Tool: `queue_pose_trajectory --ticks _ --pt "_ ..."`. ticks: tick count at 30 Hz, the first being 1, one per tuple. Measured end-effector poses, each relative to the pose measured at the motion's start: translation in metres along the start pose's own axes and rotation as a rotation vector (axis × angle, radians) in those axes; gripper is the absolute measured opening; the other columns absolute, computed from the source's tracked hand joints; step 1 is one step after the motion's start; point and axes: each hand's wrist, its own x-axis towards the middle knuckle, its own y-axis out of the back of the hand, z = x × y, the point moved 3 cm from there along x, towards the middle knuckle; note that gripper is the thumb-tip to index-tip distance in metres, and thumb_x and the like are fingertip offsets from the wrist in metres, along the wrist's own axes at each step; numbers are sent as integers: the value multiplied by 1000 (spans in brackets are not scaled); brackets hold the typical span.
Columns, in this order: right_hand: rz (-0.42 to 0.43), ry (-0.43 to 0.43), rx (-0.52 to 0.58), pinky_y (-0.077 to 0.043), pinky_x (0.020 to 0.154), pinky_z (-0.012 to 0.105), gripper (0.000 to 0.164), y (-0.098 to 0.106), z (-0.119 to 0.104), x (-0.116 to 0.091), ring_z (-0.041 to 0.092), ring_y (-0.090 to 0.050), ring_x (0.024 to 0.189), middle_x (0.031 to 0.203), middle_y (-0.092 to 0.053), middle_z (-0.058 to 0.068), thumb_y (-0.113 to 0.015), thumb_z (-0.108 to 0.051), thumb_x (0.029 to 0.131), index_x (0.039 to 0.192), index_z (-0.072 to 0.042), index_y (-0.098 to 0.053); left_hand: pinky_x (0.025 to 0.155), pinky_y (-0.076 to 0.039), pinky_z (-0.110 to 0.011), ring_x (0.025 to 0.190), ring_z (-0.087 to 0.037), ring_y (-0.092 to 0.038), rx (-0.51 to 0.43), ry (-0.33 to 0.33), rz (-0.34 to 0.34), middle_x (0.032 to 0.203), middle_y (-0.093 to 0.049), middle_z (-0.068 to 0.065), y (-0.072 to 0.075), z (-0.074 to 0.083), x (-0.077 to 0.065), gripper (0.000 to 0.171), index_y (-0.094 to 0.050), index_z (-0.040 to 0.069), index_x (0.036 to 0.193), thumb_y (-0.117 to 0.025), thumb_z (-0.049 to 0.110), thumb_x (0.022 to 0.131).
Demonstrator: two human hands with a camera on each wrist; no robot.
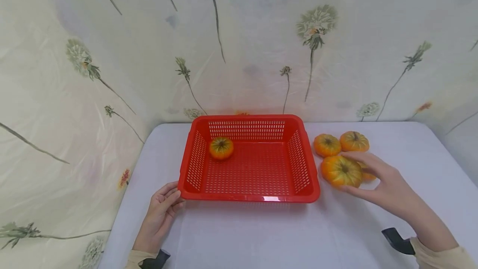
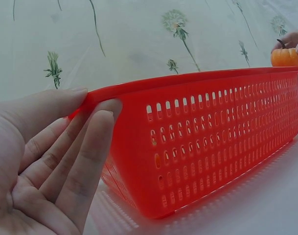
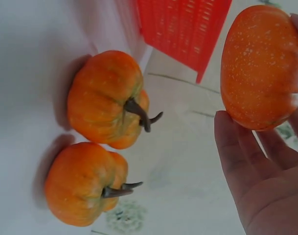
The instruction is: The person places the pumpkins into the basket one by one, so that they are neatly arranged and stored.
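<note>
My right hand (image 1: 382, 179) grips a small orange pumpkin (image 1: 341, 172) between thumb and fingers, raised off the table beside the basket's right end. In the right wrist view this pumpkin (image 3: 261, 68) hangs clear of the others, fingertips against its side. A red plastic basket (image 1: 248, 197) with slotted walls stands in the middle. At its near left corner my left hand (image 1: 160, 213) pinches the rim, thumb on top and fingers underneath, as the left wrist view shows at the basket wall (image 2: 212, 142). One pumpkin (image 1: 221, 148) sits inside the basket, toward the left.
Right of the basket, several more pumpkins stand on the white-covered table (image 1: 261, 235), among them one at the back (image 1: 354, 141) and another (image 1: 327, 145) near the basket wall. One is partly hidden behind the held pumpkin. A flower-printed cloth (image 1: 246, 45) hangs behind the table.
</note>
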Motion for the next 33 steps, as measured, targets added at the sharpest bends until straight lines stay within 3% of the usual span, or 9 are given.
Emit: queue_pose_trajectory --ticks 5,12,16,19,23,25,29,33 --pt "-19 51 16 -44 87 2 77 -2 -9 9 -17 -41 121 136 -51 -28 -95 -17 73 142 -23 -60 83 -62 -20 87 -8 -74 6 -1 -2 107 -76 3 0 0 0 26 -69 16 123 -53 2 106" --pt "-46 123 2 -46 89 3 77 -6 -23 24 -17 -40 124 139 -61 0 -94 -18 74 143 -23 -59 82 -62 -19 87 -8 -73 5 2 3 106 -76 3 0 0 0 26 -69 16 122 -53 2 106" --pt "-52 137 8 -47 88 5 77 -9 -30 32 -16 -39 125 140 -62 3 -94 -22 74 143 -24 -59 82 -62 -19 86 -8 -73 11 7 11 106 -75 3 0 0 0 26 -68 16 122 -54 3 106" --pt "-70 109 5 -53 90 14 77 -11 -37 38 -8 -42 126 141 -61 -2 -94 -27 75 143 -30 -59 82 -62 -19 86 -8 -73 12 8 15 106 -75 3 -1 0 0 25 -68 16 122 -54 3 106" --pt "-111 64 -7 -60 93 41 75 -13 -47 46 8 -48 128 144 -59 -6 -93 -36 76 142 -38 -57 82 -62 -19 86 -8 -73 9 6 15 105 -75 3 -1 0 0 26 -69 16 122 -53 3 106" --pt "-129 70 -8 -60 92 46 75 -15 -51 51 11 -51 127 144 -59 -7 -93 -38 76 141 -38 -57 82 -62 -19 86 -8 -74 8 6 13 105 -75 3 -1 0 0 26 -69 16 122 -53 3 106" --pt "-154 110 0 -60 92 38 74 -19 -58 59 9 -53 124 140 -60 -11 -93 -36 76 141 -38 -58 82 -62 -19 87 -8 -74 10 2 12 105 -75 3 0 0 0 26 -68 16 122 -53 2 106" --pt "-198 142 16 -61 90 35 73 -24 -62 66 14 -52 128 142 -59 -6 -90 -37 79 144 -33 -56 82 -62 -19 87 -8 -74 16 3 17 106 -75 3 0 0 1 26 -68 16 122 -54 3 105"
